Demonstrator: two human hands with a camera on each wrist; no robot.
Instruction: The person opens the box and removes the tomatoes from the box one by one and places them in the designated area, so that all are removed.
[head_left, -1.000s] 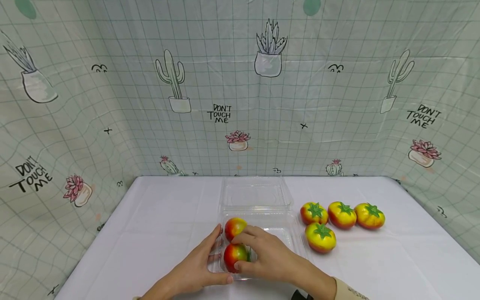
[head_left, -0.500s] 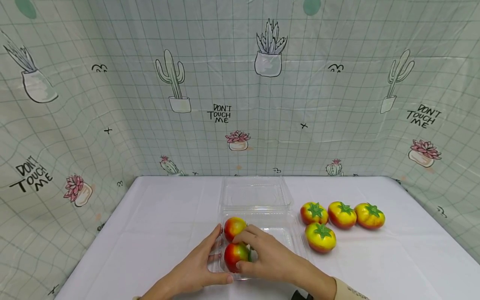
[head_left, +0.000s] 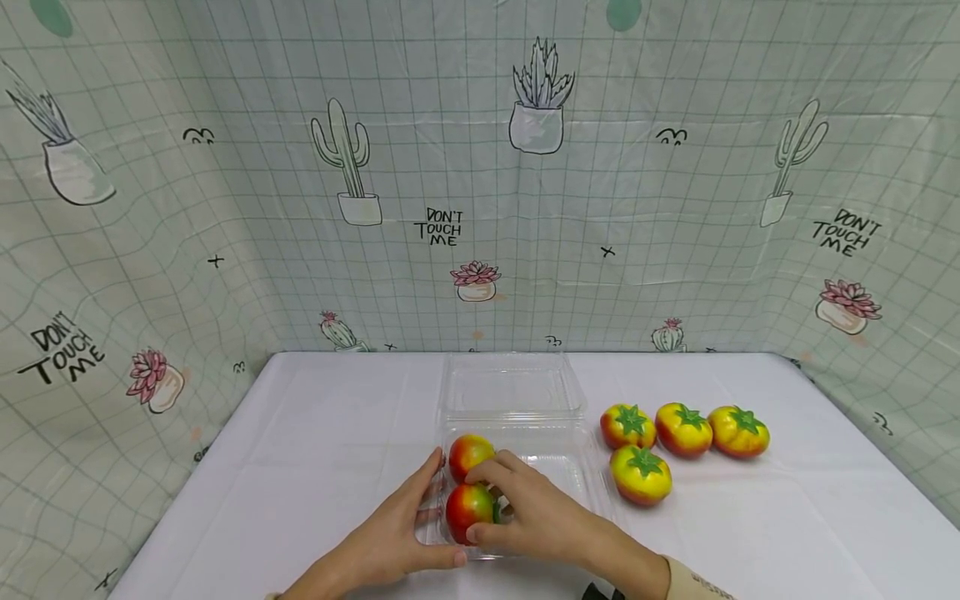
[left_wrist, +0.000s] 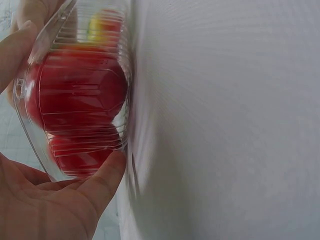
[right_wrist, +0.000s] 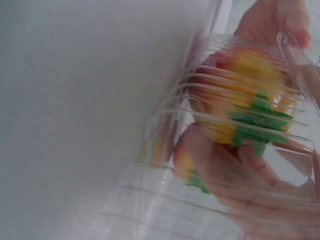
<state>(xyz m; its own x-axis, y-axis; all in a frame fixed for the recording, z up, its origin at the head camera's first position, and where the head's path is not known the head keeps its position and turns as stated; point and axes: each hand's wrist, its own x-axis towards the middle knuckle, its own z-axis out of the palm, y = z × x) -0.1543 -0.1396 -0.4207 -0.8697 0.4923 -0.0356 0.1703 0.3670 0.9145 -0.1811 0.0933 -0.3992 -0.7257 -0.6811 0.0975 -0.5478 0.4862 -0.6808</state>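
Observation:
An open, hinged clear plastic container [head_left: 573, 467] lies on the table. In its base, along the left side, sit two red-and-yellow toy tomatoes, a rear one [head_left: 468, 454] and a front one [head_left: 467, 510]. My right hand [head_left: 536, 508] grips the front tomato, its thumb on the near side and fingers behind; the fingertips are partly hidden. My left hand [head_left: 393, 525] holds the container's left side, thumb at the front edge and fingers along the wall. Through that wall, the left wrist view shows the front tomato [left_wrist: 80, 90] red and large. The right wrist view catches its green leafy top [right_wrist: 262, 122].
Several more toy tomatoes rest to the container's right: three in a back row, such as the middle one [head_left: 684, 431], and a nearer one [head_left: 641, 475]. Behind the base, the lid [head_left: 513, 387] lies folded back. A patterned curtain [head_left: 480, 183] encloses the white table [head_left: 337, 433].
The front tomato shifts very slightly, turning a little under my right hand. My left hand and the container stay where they were.

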